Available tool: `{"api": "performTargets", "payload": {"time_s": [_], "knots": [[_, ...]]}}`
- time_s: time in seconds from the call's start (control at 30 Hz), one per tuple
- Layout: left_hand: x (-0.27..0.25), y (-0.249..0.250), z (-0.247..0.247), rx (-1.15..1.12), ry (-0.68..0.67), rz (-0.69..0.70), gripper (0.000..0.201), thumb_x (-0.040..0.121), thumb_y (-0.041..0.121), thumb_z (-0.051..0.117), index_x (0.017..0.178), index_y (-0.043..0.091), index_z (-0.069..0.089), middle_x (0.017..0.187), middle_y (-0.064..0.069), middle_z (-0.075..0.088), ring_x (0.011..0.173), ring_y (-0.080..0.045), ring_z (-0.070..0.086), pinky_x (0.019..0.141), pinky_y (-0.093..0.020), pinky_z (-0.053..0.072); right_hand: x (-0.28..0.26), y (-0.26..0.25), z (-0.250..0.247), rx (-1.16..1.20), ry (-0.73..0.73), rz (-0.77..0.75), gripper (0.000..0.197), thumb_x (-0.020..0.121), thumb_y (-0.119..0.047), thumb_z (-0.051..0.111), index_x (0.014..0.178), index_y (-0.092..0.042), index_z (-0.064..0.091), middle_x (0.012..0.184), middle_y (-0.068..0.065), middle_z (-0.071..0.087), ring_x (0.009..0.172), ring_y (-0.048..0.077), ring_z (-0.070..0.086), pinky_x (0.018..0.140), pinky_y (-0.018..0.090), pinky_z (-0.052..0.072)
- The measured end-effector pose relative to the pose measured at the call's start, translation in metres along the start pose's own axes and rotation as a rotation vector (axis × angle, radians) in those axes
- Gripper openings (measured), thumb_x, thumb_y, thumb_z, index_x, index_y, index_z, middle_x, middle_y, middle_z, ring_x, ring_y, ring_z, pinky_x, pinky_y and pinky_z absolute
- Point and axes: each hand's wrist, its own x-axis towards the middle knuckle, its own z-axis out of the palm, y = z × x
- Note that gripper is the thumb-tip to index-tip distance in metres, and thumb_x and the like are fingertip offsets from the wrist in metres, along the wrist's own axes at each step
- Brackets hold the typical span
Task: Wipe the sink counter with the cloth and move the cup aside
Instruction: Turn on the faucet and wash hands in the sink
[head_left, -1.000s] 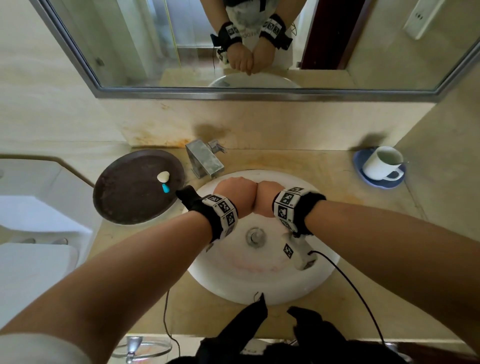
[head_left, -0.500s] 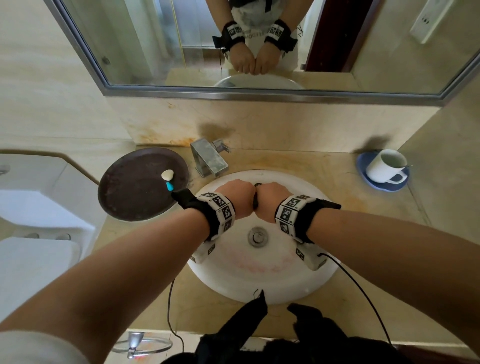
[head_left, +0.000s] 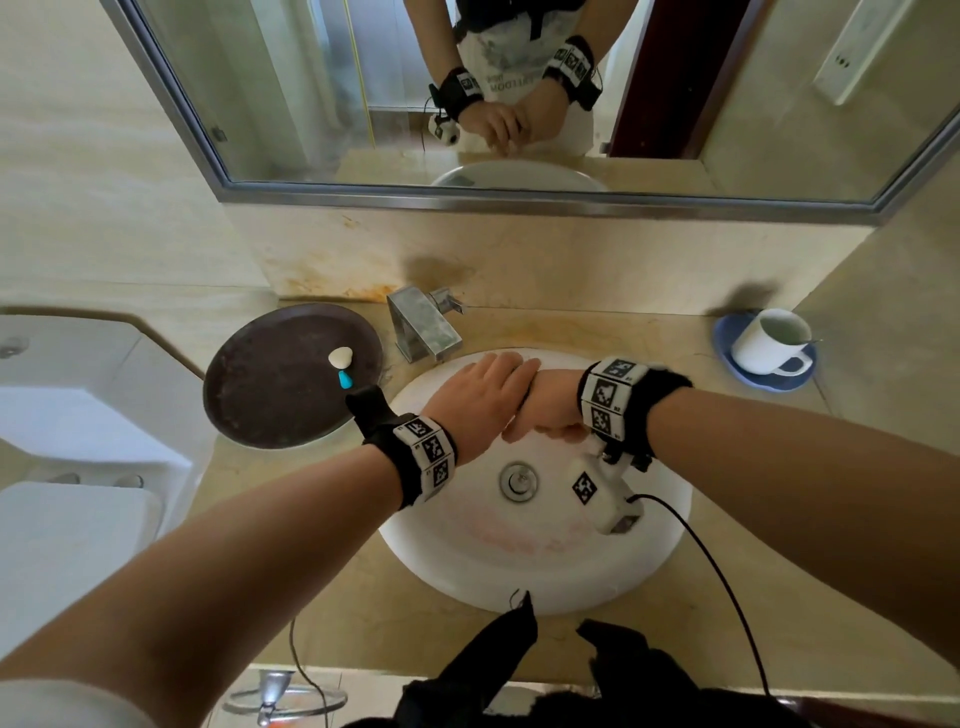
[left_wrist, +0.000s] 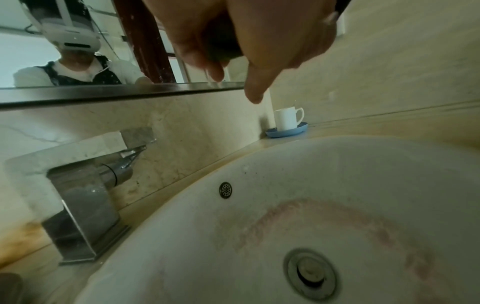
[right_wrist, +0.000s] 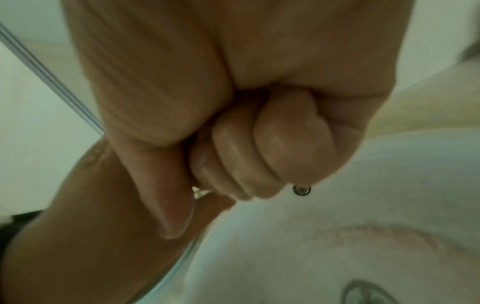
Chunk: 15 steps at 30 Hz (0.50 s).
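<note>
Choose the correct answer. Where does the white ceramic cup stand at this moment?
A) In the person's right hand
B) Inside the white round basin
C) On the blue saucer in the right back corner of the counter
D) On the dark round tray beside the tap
C: the white ceramic cup stands upright on the blue saucer in the far right corner of the counter, apart from both hands, which are over the white round basin.
</note>
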Motion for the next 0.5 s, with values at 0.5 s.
{"api": "performTargets", "payload": {"time_s": [0.5], "knots": [[0.022,0.013,-0.022,0.034,-0.443,-0.316,0.016,0.093,0.017,0.045,0.099,0.015,0.059,0.093,-0.004,0.066,0.083,-0.027,0.065,0.062,-0.032,0.042,0.021,-0.007,0.030,-0.470,0.333,0.018,0.024,0.089,-0.020,0.053,0.108,-0.010,0.064,0.080,0.004,0.057,0.062,0.020,0.049,0.062,0.029,0.041]]}}
